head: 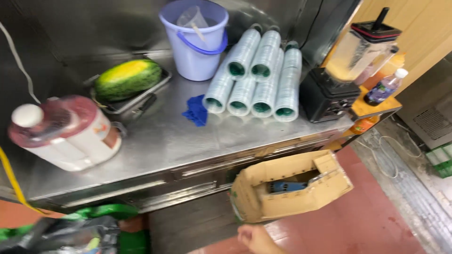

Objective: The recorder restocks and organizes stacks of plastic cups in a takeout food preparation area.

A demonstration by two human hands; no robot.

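A cardboard box (289, 186) sits low in front of the steel table (188, 141), open top tipped toward the camera so its blue contents show. Just below it one hand (256, 239) is near its bottom corner, probably the right; whether it grips anything I cannot tell. The other hand is out of view. Sleeves of lids (256, 75) lie stacked on the table beside a bucket (195, 40).

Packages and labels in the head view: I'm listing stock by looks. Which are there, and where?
Cardboard box: brown, open, below the counter edge, just above a hand.
Big jar: counter's left, lying down, white label, dark red contents.
Lid sleeves: clear stacked rolls, counter's middle.
Small bottle: right shelf, purple label.
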